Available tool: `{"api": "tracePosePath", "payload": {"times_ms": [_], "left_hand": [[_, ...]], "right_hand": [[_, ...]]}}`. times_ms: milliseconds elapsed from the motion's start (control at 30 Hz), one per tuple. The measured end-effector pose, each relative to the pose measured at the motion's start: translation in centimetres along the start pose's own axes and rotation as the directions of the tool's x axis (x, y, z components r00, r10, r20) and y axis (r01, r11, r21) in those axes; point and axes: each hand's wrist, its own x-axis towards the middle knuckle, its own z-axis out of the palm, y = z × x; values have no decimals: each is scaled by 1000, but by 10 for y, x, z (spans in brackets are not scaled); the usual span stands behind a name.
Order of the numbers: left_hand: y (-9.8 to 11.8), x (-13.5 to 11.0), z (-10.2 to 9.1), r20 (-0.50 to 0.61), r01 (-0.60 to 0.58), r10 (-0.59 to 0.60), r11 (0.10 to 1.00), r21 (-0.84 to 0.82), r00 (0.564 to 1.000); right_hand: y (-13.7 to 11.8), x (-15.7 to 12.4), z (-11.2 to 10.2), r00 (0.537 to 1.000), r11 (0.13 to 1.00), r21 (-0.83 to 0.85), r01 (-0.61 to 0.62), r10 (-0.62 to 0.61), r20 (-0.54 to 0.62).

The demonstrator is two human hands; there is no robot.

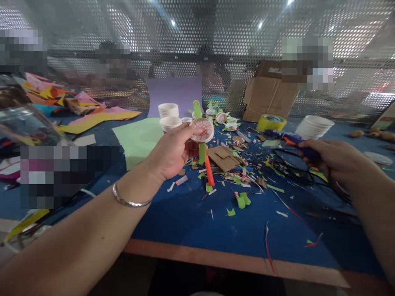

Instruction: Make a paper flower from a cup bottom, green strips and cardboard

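Note:
My left hand (173, 151) is raised above the blue table (185, 213), fingers closed on a craft piece (202, 130): a small white paper cup with red lines on it, fixed to a green strip that runs above and below the cup. My right hand (331, 158) lies low at the right, closed around a dark blue tool (296, 142) with an orange part near its tip. A black cord (290, 168) loops on the table from that tool. A red strip (209, 171) lies just under the cup piece.
Paper scraps (243, 181) and cardboard bits (224, 158) litter the middle. Stacked white cups (168, 111), more cup pieces (220, 117), a yellow tape roll (270, 122), white plates (314, 125), a cardboard box (268, 96) and coloured sheets (92, 119) stand behind. A perforated metal screen (197, 41) closes the back.

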Motion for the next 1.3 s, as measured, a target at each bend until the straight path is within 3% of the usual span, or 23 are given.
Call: {"api": "tracePosePath", "payload": {"times_ms": [100,167,300,400,533,733,933,1100,1300], "left_hand": [[0,0,-2,24,50,-50,999,8,998],[0,-1,-2,48,95,-94,995,-7,994],[0,0,-1,59,184,-182,983,-26,981],[-2,0,1,121,214,-211,977,-12,970],[-6,2,1,200,226,-227,974,28,953],[-9,2,-1,160,203,-202,979,11,966],[-10,1,-6,204,178,-179,984,21,962],[-10,-1,-6,229,181,-183,983,34,956],[-9,-2,-5,222,191,-199,980,59,954]], "right_hand": [[-14,-14,-5,992,973,204,-110,96,81],[-24,-24,-7,984,936,322,-141,95,153],[-37,-42,-6,950,818,553,-157,-28,311],[-39,-50,0,922,777,611,-152,-111,371],[-38,-59,8,887,785,600,-156,-157,435],[-37,-78,24,821,751,642,-153,-266,506],[-30,-88,33,743,822,551,-141,-280,608],[-26,-89,39,764,903,423,-70,-224,605],[-17,-88,40,818,970,205,133,-224,530]]}}
